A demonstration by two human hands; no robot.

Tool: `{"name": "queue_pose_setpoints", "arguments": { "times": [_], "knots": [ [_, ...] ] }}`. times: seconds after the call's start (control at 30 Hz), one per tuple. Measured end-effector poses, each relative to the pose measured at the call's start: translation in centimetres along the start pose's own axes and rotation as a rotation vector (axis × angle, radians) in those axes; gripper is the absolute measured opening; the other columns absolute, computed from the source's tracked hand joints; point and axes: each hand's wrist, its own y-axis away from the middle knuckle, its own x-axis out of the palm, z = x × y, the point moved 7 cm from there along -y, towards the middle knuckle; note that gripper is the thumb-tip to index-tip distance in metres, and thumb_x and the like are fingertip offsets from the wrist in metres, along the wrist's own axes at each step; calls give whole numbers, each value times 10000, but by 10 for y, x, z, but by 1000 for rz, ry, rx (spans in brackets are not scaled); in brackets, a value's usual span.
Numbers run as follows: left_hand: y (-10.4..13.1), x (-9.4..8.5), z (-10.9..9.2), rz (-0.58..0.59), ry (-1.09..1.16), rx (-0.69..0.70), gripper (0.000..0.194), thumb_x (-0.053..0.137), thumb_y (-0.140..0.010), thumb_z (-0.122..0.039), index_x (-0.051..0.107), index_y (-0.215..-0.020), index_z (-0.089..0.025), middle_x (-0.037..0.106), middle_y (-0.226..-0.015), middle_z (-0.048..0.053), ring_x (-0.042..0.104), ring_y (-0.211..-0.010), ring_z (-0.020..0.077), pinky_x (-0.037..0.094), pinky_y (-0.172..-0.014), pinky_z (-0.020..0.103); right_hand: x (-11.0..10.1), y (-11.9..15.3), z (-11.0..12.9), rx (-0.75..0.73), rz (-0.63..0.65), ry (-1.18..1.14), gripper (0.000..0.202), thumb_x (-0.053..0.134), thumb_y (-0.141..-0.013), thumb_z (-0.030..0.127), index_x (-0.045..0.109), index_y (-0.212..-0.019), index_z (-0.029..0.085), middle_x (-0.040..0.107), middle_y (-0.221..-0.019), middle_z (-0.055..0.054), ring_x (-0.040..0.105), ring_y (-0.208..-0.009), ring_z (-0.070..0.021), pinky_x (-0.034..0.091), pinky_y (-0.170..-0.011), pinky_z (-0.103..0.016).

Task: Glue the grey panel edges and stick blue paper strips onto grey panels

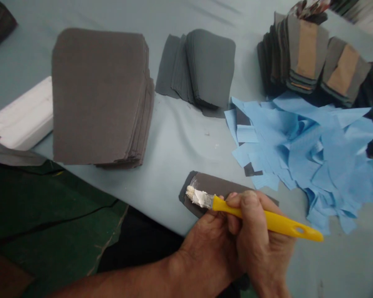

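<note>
A yellow-handled brush (276, 221) lies across the fingers of my right hand (261, 236), which is closed around its handle. White paste covers the bristles, and they touch the left end of a dark brown piece (217, 184) with a darker layer showing under its edge. My left hand (209, 244) is below the brush, at the near edge of that piece, its fingertips partly hidden by the right hand and the brush. What its fingers grip cannot be made out.
A tall stack of brown sheets (99, 95) and smaller grey pieces (211, 66) lie beyond the hands. Blue scraps (313, 145) are heaped at right, with banded dark bundles (307, 49) behind. A white object (25, 111) sits at the left table edge.
</note>
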Motion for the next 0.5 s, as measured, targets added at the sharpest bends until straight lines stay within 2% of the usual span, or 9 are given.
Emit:
{"name": "queue_pose_setpoints", "arguments": {
  "times": [0.13,0.33,0.4,0.5],
  "knots": [
    [3,0,-1,0,16,23,494,382,-1106,-270,515,-1552,-104,585,-1583,92,546,-1428,249,323,-1258,407,0,1,-5,17,3,-49,402,611,-1055,454,650,-741,205,511,-464,68,519,-417,-96,476,-486,-213],
    [4,-9,6,54,51,18,557,381,-1119,-368,462,-1594,-91,622,-1555,84,539,-1450,259,301,-1267,403,-8,-5,-5,-97,-137,64,373,627,-1050,461,692,-784,209,576,-560,42,614,-505,-121,469,-486,-223],
    [2,-10,6,46,42,17,563,390,-1113,-369,460,-1599,-93,603,-1576,85,533,-1455,262,304,-1266,405,-8,-5,-7,-85,-129,56,375,619,-1054,465,687,-785,211,573,-561,40,615,-512,-126,476,-498,-230],
    [0,-8,4,21,16,30,535,418,-1098,-321,474,-1598,-138,559,-1620,60,517,-1462,249,319,-1254,404,-4,-5,-6,-29,-51,58,408,599,-1055,473,670,-754,207,535,-519,46,559,-465,-113,447,-465,-222]
  ]
}}
